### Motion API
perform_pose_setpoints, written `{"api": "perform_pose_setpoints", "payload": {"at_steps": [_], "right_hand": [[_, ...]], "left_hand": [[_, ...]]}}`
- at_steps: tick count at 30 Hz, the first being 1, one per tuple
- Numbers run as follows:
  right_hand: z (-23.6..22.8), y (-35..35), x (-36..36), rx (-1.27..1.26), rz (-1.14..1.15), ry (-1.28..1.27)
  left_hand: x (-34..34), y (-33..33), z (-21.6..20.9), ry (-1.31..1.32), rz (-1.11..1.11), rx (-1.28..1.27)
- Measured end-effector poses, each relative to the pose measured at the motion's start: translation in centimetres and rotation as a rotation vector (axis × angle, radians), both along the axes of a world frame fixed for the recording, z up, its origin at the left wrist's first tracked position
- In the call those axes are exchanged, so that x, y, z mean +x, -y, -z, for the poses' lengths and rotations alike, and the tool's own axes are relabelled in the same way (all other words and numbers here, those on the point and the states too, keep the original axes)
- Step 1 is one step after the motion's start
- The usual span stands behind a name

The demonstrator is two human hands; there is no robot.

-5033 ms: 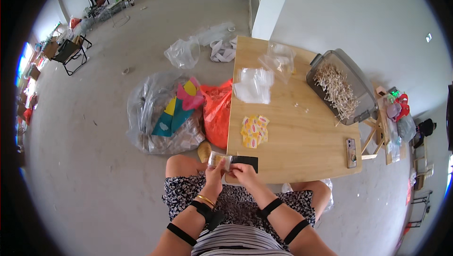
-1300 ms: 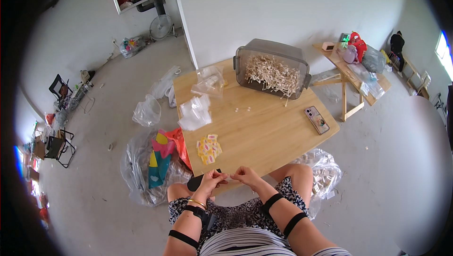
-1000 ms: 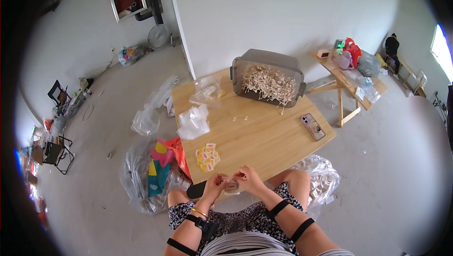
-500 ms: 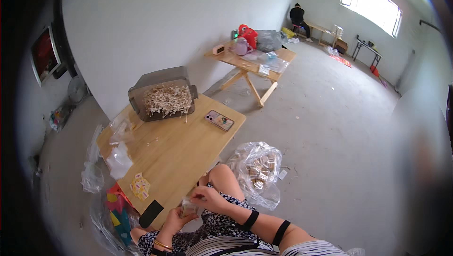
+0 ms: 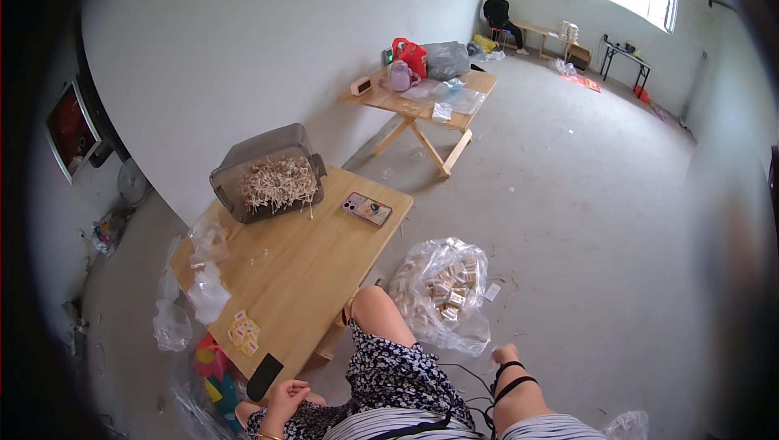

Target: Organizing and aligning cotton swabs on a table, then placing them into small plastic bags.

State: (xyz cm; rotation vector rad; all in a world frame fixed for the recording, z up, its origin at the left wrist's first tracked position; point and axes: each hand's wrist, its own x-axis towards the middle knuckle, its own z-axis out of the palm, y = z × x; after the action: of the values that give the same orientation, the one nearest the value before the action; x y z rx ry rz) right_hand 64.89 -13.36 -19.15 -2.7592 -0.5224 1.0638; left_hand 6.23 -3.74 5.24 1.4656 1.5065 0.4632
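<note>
My left hand [image 5: 290, 398] is beside the near corner of the wooden table [image 5: 312, 270], fingers curled together with nothing visible in them. A flat black piece [image 5: 264, 377] on that corner is nearest to it. My right hand [image 5: 505, 354] reaches out to the right, low beside a clear plastic bag [image 5: 418, 282] on the floor. Its fingers are too small and foreshortened to show whether they hold anything. Several small clear packets [image 5: 449, 290] lie in the bag. Yellow-and-white cards [image 5: 243, 332] are spread on the table near my left hand.
A grey tub [image 5: 268, 138] lies on its side on the table, filled with cotton swabs [image 5: 280, 184]. A phone [image 5: 367, 209] and crumpled plastic [image 5: 208, 292] are there too. Behind stands a second table [image 5: 381, 103] with bags. A person [image 5: 497, 14] sits far off by the wall.
My hands, together on a small clear packet before, are now apart. The right has swung out rightward beside the bag; the left has moved slightly left and down. The packet no longer shows between them.
</note>
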Motion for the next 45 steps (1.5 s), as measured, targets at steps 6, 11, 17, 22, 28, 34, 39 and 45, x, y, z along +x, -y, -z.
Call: {"api": "perform_pose_setpoints", "payload": {"at_steps": [6, 11, 17, 22, 28, 34, 39, 45], "right_hand": [[1.3, -5.2, -1.8, 0.572, 0.348, -0.362], [-0.7, -12.1, -6.0, 0.448, 0.087, -0.472], [-2.9, -18.6, -7.2, 0.701, 0.002, -0.599], [-10.7, -28.9, -15.5, 1.045, -0.207, -0.643], [-19.8, -32.5, -31.3, 1.066, -0.561, -0.962], [-16.3, -31.0, -41.9, 0.938, -0.727, -0.975], [-16.2, -29.4, -46.8, 0.988, -0.843, -0.628], [-17.8, -29.1, -46.9, 1.021, -1.000, -0.281]], "left_hand": [[-0.9, 0.0, 1.1, -0.015, 0.001, -0.031], [-2.6, 1.0, 1.9, 0.045, -0.086, -0.005], [-1.5, 0.0, 3.0, 0.099, -0.078, 0.038], [-3.9, -2.6, 0.0, -0.119, -0.228, 0.252], [-10.0, -10.7, -1.0, -0.401, -0.554, 0.448], [-16.6, -19.0, 0.5, -0.512, -0.651, 0.559], [-19.8, -22.7, 3.3, -0.786, -0.615, 0.573], [-19.3, -25.4, 4.2, -0.960, -0.469, 0.465]]}}
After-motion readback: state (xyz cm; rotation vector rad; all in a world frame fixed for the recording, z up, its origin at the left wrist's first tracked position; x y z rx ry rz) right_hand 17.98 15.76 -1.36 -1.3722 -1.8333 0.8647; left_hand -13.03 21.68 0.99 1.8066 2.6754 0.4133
